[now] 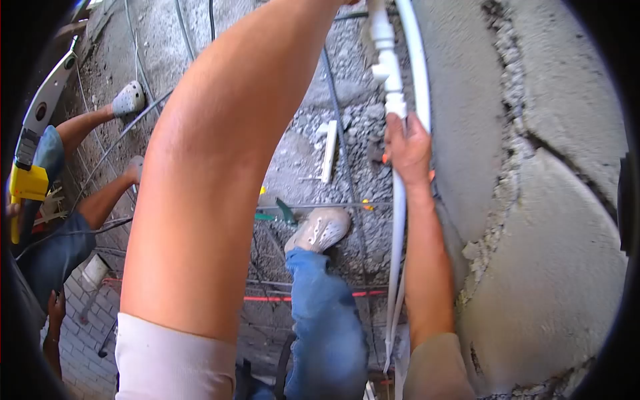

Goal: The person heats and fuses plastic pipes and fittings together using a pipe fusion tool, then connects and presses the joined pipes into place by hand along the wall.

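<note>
My right hand (408,148) is closed around a white plastic pipe (398,220), just below a white pipe fitting (395,103). Small orange bits show at either side of this hand; what they belong to I cannot make out. Above the grip, the pipe line carries a white tee fitting (387,70) and continues past the upper edge. A second white pipe (418,60) curves alongside on the right. My left arm stretches up across the middle, and its hand lies beyond the top edge of the view.
A rough concrete wall (560,253) with cracks rises on the right. Gravel (360,133), a white offcut (329,151) and several rods and cables cover the ground. At the left, another person's legs (93,133) are near a yellow-handled saw (28,183).
</note>
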Demonstrator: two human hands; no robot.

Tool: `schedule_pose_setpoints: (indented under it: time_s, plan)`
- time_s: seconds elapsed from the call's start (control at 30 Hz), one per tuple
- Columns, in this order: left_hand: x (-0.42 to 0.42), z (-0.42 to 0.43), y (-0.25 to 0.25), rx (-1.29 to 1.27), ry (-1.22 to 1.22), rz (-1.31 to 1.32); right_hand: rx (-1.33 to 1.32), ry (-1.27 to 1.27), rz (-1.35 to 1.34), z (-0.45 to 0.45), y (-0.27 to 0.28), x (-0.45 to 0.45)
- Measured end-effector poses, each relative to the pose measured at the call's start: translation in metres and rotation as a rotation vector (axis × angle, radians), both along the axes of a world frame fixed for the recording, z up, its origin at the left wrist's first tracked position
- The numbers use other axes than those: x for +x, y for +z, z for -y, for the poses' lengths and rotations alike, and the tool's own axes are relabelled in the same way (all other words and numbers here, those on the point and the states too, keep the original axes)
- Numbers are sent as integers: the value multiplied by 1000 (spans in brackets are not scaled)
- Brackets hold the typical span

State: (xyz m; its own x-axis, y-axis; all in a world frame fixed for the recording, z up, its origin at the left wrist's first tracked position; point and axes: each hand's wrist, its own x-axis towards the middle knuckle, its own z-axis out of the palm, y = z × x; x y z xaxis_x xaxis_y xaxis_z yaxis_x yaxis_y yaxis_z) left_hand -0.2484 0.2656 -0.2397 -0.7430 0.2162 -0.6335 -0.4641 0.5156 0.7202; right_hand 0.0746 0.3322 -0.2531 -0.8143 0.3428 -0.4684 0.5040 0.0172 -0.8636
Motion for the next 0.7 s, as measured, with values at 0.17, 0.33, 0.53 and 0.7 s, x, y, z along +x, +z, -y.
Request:
schedule_pose_setpoints:
  time_s: [0.17,0.33,0.53,0.7]
  plan:
    - [8,11,25,-84,-68,106,35,17,47,2,-5,6]
    - [19,20,38,-95,-87,91,-33,-44,-2,4,7,-1]
    - [-7,11,34,-17,-219,194,-20,44,79,-26,22,0]
    - [-30,14,28,371,132,235,-314,31,50,-13,32,-6]
